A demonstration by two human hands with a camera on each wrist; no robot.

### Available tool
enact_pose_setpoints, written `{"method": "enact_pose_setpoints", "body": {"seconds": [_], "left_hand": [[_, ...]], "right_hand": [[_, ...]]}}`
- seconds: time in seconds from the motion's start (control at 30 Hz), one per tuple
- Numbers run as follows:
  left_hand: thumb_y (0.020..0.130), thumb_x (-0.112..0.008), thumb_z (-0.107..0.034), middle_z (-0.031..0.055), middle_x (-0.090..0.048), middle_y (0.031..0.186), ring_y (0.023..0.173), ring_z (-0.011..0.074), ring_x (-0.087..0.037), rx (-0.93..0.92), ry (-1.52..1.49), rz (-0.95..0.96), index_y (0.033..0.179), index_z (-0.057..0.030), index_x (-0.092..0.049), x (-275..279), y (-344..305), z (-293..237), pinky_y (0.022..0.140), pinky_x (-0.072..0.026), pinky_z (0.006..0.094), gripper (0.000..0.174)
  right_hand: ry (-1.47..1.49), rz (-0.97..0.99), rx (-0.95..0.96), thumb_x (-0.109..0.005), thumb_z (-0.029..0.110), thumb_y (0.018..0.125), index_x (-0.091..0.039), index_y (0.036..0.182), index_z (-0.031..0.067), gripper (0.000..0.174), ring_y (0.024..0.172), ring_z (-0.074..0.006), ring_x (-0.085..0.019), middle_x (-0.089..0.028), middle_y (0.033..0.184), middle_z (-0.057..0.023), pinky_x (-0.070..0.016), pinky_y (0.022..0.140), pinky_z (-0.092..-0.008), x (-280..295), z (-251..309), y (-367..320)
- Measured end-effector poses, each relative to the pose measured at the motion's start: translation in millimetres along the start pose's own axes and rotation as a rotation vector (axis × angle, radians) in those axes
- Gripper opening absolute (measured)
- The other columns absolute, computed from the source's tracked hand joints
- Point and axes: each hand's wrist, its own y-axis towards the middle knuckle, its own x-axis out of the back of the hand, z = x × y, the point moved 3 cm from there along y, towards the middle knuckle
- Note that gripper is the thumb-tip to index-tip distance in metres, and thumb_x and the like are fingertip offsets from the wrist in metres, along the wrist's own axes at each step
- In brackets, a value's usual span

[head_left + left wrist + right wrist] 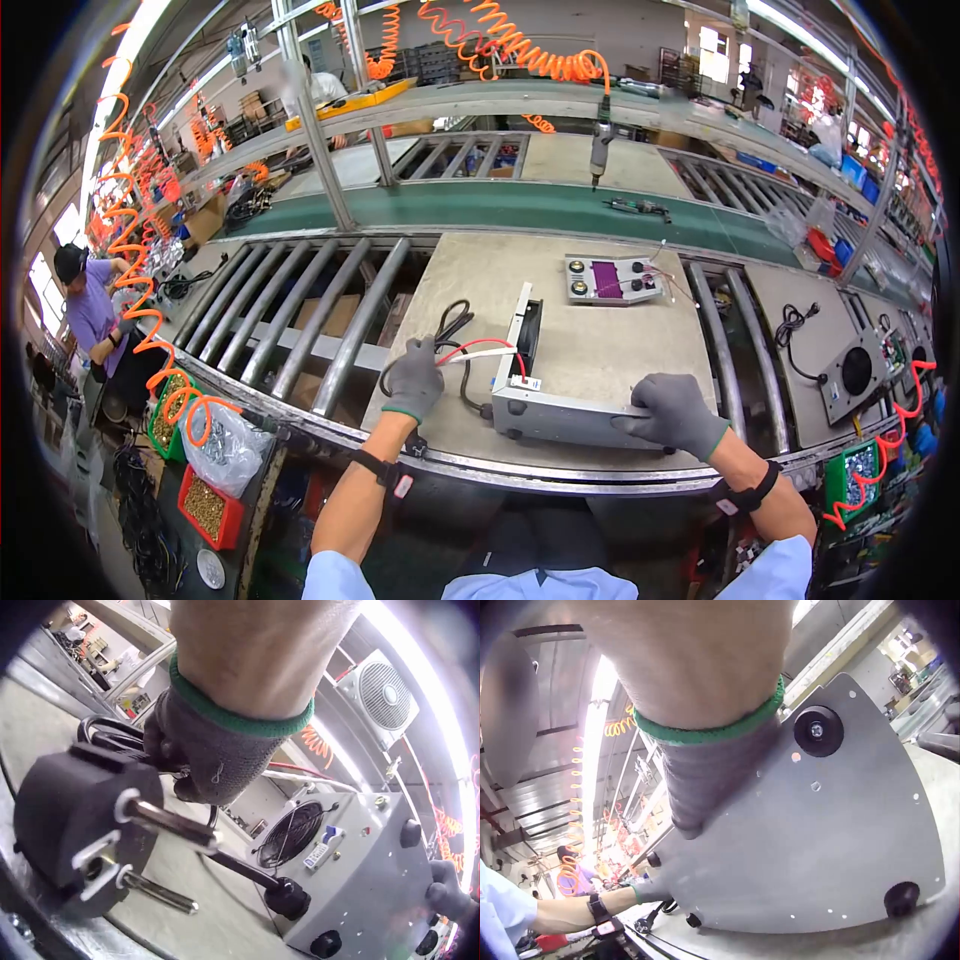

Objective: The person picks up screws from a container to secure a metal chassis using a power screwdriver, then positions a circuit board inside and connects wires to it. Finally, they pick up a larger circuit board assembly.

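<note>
A grey metal case (pixel 570 420) stands on its side on the pale board, its base with black rubber feet (pixel 818 730) turned toward me. Its end panel carries a round fan (pixel 294 834) and the inlet of a black power cord (pixel 244 868). My gloved left hand (pixel 414 380) grips a looped part of that cord, left of the case. The cord's two-pin plug (pixel 82 825) is in the foreground of the left wrist view, below this hand. Red and white wires (pixel 480 354) run from the case toward the left hand. My gloved right hand (pixel 682 412) holds the case's right end, thumb against the base.
A metal plate with a purple part (pixel 606 280) lies behind the case. Steel rollers (pixel 352 325) flank the board (pixel 470 265). An electric screwdriver (pixel 601 145) hangs on an orange coil over the green belt (pixel 480 205). A red bin (pixel 208 508) of screws stands at front left.
</note>
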Motion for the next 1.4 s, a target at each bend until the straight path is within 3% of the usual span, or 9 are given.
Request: {"method": "enact_pose_setpoints", "body": {"seconds": [0.23,0.47,0.63,0.73,0.9,1.03,1.07,1.17,1.4], "left_hand": [[0.08,-0.075,-0.018,0.026,-0.052,0.136,0.104,0.0469,-0.067,-0.064,-0.134,-0.053,0.144,-0.0047,-0.045,-10,-7,-8,0.087,-0.0574,0.051,0.072],[0.073,-0.082,-0.024,0.0302,-0.042,0.148,0.13,0.0485,-0.051,-0.244,-0.246,-0.329,0.145,-0.0015,-0.045,70,-63,-17,0.103,-0.0476,0.0537,0.084],[0.08,-0.076,-0.034,0.0266,-0.056,0.131,0.118,0.0437,-0.057,-0.029,-0.041,-0.279,0.135,-0.0001,-0.052,52,-109,12,0.102,-0.0443,0.0522,0.069],[0.08,-0.074,-0.03,0.0213,-0.065,0.108,0.102,0.0395,-0.062,0.172,0.0,0.098,0.107,-0.0018,-0.064,18,-121,29,0.09,-0.0508,0.0506,0.04],[0.08,-0.068,-0.016,0.019,-0.064,0.1,0.097,0.0401,-0.06,-0.065,-0.174,-0.165,0.101,-0.0026,-0.064,-20,-93,42,0.085,-0.0508,0.0516,0.025],[0.082,-0.051,0.001,0.0241,-0.066,0.101,0.096,0.0418,-0.062,-0.163,-0.376,-0.358,0.108,-0.0008,-0.067,-70,-35,29,0.086,-0.0506,0.0499,0.031],[0.084,-0.05,0.0,0.0243,-0.066,0.102,0.098,0.0403,-0.064,-0.261,-0.341,-0.542,0.106,-0.0012,-0.067,-84,-20,25,0.087,-0.0513,0.0488,0.028],[0.087,-0.054,-0.005,0.0193,-0.067,0.105,0.096,0.0373,-0.064,0.003,-0.164,-0.371,0.108,-0.0034,-0.063,-86,-1,14,0.085,-0.0526,0.0465,0.022],[0.09,-0.067,-0.027,0.028,-0.049,0.143,0.129,0.0424,-0.051,0.145,-0.138,-0.29,0.146,0.0016,-0.043,-46,-53,24,0.106,-0.0451,0.05,0.067]], "right_hand": [[-0.151,-0.08,0.083,-0.085,0.041,0.072,-0.064,0.079,0.0108,0.038,0.071,-0.0283,-0.064,-0.064,0.077,-0.0076,-0.0523,0.061,-0.0414,-4,-2,1],[0.021,-0.145,0.114,-0.083,0.037,0.077,-0.063,0.115,0.0057,0.054,0.095,-0.0327,-0.065,-0.065,0.106,-0.0125,-0.0539,0.08,-0.0437,-14,56,23],[-0.013,-0.163,0.112,-0.08,0.037,0.08,-0.055,0.135,-0.0027,0.072,0.104,-0.0343,-0.065,-0.062,0.122,-0.0213,-0.054,0.086,-0.0436,-30,98,68],[-0.027,-0.037,-0.089,-0.077,0.041,0.082,-0.054,0.137,-0.0043,0.075,0.103,-0.0346,-0.067,-0.062,0.125,-0.0233,-0.0556,0.083,-0.0425,-68,105,82],[-0.127,-0.033,-0.017,-0.074,0.038,0.084,-0.052,0.138,-0.0051,0.072,0.096,-0.0332,-0.068,-0.065,0.117,-0.0225,-0.0568,0.076,-0.0433,-81,107,84],[-0.025,-0.047,-0.027,-0.08,0.033,0.076,-0.049,0.14,-0.0068,0.081,0.083,-0.0338,-0.064,-0.063,0.1,-0.0175,-0.0525,0.067,-0.0469,-94,105,85],[-0.045,-0.087,0.003,-0.08,0.031,0.075,-0.049,0.14,-0.0072,0.082,0.084,-0.0337,-0.063,-0.062,0.098,-0.0166,-0.0506,0.066,-0.0481,-98,105,85],[-0.097,-0.065,-0.005,-0.078,0.027,0.072,-0.046,0.143,-0.0092,0.086,0.096,-0.0375,-0.065,-0.063,0.114,-0.0233,-0.0537,0.072,-0.0472,-109,100,88],[-0.11,-0.127,0.15,-0.077,0.013,0.068,-0.043,0.144,-0.012,0.087,0.094,-0.0416,-0.065,-0.063,0.121,-0.0295,-0.0538,0.075,-0.0491,-99,89,83]]}}
